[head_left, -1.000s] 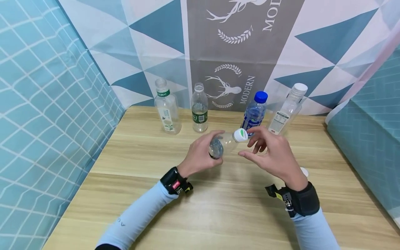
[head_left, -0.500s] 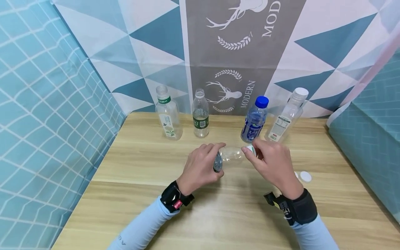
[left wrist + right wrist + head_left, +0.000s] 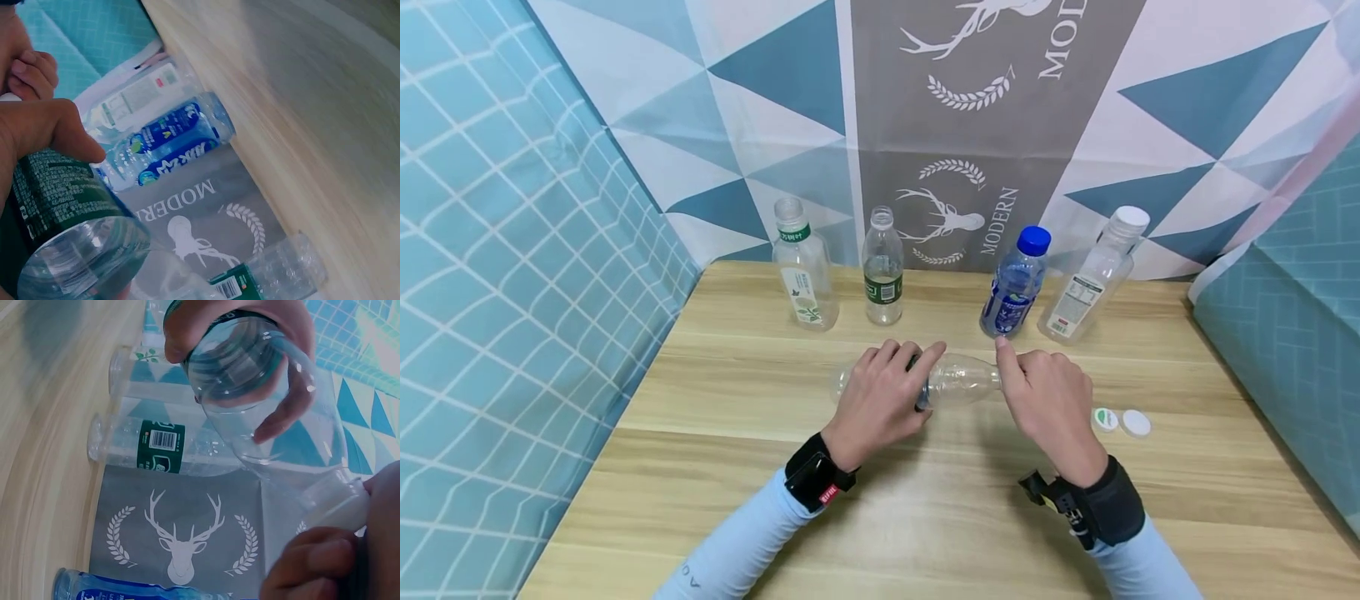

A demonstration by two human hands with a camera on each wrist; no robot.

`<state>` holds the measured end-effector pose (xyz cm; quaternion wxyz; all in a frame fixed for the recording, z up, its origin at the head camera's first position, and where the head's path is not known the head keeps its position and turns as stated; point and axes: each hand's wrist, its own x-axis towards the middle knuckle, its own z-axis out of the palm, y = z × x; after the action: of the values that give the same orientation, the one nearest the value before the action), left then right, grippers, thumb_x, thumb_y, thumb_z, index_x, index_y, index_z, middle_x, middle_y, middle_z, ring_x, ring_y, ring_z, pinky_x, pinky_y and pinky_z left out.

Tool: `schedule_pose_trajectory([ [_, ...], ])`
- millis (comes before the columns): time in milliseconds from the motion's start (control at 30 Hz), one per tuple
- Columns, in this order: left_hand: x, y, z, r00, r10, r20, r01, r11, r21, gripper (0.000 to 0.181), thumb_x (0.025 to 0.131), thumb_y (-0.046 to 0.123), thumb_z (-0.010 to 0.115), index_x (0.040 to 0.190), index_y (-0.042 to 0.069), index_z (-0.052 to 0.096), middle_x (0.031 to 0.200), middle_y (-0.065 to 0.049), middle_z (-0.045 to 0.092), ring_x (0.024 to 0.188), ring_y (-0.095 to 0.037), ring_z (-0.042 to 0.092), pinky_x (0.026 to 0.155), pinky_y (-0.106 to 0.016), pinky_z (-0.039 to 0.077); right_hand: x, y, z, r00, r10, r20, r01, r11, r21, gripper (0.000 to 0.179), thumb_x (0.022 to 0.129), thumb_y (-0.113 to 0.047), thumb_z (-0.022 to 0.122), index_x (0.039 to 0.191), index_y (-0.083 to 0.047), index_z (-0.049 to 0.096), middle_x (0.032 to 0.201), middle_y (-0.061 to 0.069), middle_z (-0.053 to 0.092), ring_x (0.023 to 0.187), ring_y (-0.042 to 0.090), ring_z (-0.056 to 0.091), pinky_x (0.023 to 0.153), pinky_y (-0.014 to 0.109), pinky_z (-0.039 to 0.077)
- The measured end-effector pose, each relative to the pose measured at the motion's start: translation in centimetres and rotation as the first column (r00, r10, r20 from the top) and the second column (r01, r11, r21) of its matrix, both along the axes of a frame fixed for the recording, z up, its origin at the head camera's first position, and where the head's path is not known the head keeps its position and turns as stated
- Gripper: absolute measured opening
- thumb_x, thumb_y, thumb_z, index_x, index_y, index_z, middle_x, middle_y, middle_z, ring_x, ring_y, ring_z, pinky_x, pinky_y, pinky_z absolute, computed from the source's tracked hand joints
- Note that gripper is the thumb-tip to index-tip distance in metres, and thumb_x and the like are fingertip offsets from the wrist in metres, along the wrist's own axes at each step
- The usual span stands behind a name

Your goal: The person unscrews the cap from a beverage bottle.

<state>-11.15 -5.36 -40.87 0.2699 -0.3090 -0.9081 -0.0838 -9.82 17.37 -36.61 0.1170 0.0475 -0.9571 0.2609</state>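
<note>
Plastic bottle [image 3: 958, 379]: gripping round middle with left hand [image 3: 880, 392], pinching white cap [image 3: 344, 512] with right hand [image 3: 1048, 400]; levelled since a second ago over centre of bench [image 3: 910, 533], well in from left edge; exposing both white discs [image 3: 1136, 423] toward right edge

This looks like a small screened-off work nook, in what building cannot be told: a wood-grain surface [image 3: 925, 517] enclosed by a blue grid-patterned sheet [image 3: 482, 292], a creased backdrop [image 3: 917, 133] printed with deer heads and "MODERN", and a teal brick-patterned sheet [image 3: 1292, 358].
</note>
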Motion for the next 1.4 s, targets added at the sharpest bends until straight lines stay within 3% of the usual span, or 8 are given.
schedule_pose_trajectory([
  [333, 0.2, 0.0, 0.7, 0.993, -0.071, 0.098, 0.065, 0.996, 0.059, 0.083, 0.065, 0.034, 0.088, 0.14, 0.017, 0.055, 0.104, -0.001, 0.073, 0.084, -0.018, 0.065, 0.066, -0.03, 0.057, -0.1, 0.0, -0.7, 0.953, 0.047, -0.301, -0.063, 0.997, -0.044, 0.062, 0.103, -0.026, 0.045, 0.043, -0.018, 0.028, 0.043, -0.011, 0.02, 0.04, 0.007, 0.016, 0.043, 0.024, 0.012],
  [467, 0.3, -0.1, 0.8, 0.983, -0.097, 0.155, 0.086, 0.994, 0.075, 0.08, 0.066, 0.034, 0.087, 0.137, 0.016, 0.056, 0.106, -0.002, 0.075, 0.083, -0.016, 0.065, 0.066, -0.029, 0.057, -0.3, 0.0, -1.0, 0.904, 0.085, -0.419, -0.11, 0.993, -0.036, 0.061, 0.1, -0.022, 0.045, 0.042, -0.019, 0.028, 0.042, -0.011, 0.02, 0.04, 0.002, 0.013, 0.044, 0.021, 0.01],
  [600, 0.4, -0.1, 1.0, 0.946, -0.161, 0.28, 0.126, 0.982, 0.14, 0.081, 0.064, 0.034, 0.09, 0.136, 0.018, 0.056, 0.11, -0.002, 0.075, 0.086, -0.012, 0.067, 0.069, -0.029, 0.059, -0.5, 0.1, -1.0, 0.83, 0.153, -0.536, -0.186, 0.983, -0.008, 0.056, 0.097, -0.021, 0.043, 0.043, -0.019, 0.029, 0.041, -0.009, 0.023, 0.042, 0.0, 0.014, 0.045, 0.019, 0.009],
  [667, 0.3, -0.1, 1.0, 0.939, -0.174, 0.296, 0.132, 0.979, 0.156, 0.082, 0.063, 0.034, 0.09, 0.136, 0.018, 0.056, 0.111, -0.002, 0.075, 0.086, -0.011, 0.067, 0.069, -0.029, 0.059, -0.5, 0.2, -0.9, 0.818, 0.18, -0.546, -0.215, 0.977, 0.0, 0.053, 0.096, -0.02, 0.042, 0.044, -0.019, 0.03, 0.043, -0.008, 0.024, 0.043, 0.001, 0.015, 0.047, 0.019, 0.009],
  [900, 0.2, -0.1, 0.8, 0.99, -0.072, 0.123, 0.065, 0.996, 0.065, 0.079, 0.065, 0.033, 0.087, 0.136, 0.017, 0.056, 0.104, -0.001, 0.074, 0.083, -0.017, 0.064, 0.067, -0.031, 0.057, -0.3, 0.3, -0.3, 0.949, 0.112, -0.296, -0.144, 0.985, -0.09, 0.06, 0.105, -0.031, 0.049, 0.049, -0.019, 0.032, 0.048, -0.013, 0.022, 0.043, 0.003, 0.019, 0.046, 0.022, 0.013],
  [1000, 0.2, -0.1, 0.7, 0.999, -0.026, 0.039, 0.026, 1.0, 0.015, 0.08, 0.066, 0.035, 0.089, 0.136, 0.016, 0.057, 0.102, -0.003, 0.073, 0.084, -0.02, 0.065, 0.068, -0.034, 0.059, -0.2, 0.1, -0.2, 0.983, 0.041, -0.179, -0.065, 0.989, -0.133, 0.065, 0.108, -0.039, 0.044, 0.048, -0.018, 0.033, 0.047, -0.01, 0.024, 0.042, 0.008, 0.021, 0.043, 0.024, 0.015],
  [1200, 0.5, 0.1, 0.6, 0.997, 0.027, -0.072, -0.03, 0.998, -0.047, 0.08, 0.065, 0.04, 0.09, 0.134, 0.016, 0.057, 0.102, -0.003, 0.073, 0.086, -0.023, 0.067, 0.068, -0.037, 0.06, -0.1, 0.2, -0.2, 0.996, -0.027, -0.088, 0.015, 0.99, -0.137, 0.069, 0.109, -0.047, 0.039, 0.047, -0.017, 0.032, 0.046, -0.008, 0.025, 0.041, 0.014, 0.024, 0.041, 0.027, 0.017],
  [1400, 0.6, 0.1, 0.8, 0.999, -0.013, 0.032, 0.012, 1.0, 0.026, 0.076, 0.066, 0.03, 0.086, 0.135, 0.015, 0.058, 0.103, -0.003, 0.074, 0.084, -0.019, 0.066, 0.066, -0.031, 0.057, -0.3, 0.0, -1.1, 0.96, 0.004, -0.28, -0.041, 0.991, -0.128, 0.066, 0.106, -0.028, 0.045, 0.043, -0.019, 0.028, 0.043, -0.011, 0.02, 0.041, 0.005, 0.015, 0.043, 0.023, 0.01],
])
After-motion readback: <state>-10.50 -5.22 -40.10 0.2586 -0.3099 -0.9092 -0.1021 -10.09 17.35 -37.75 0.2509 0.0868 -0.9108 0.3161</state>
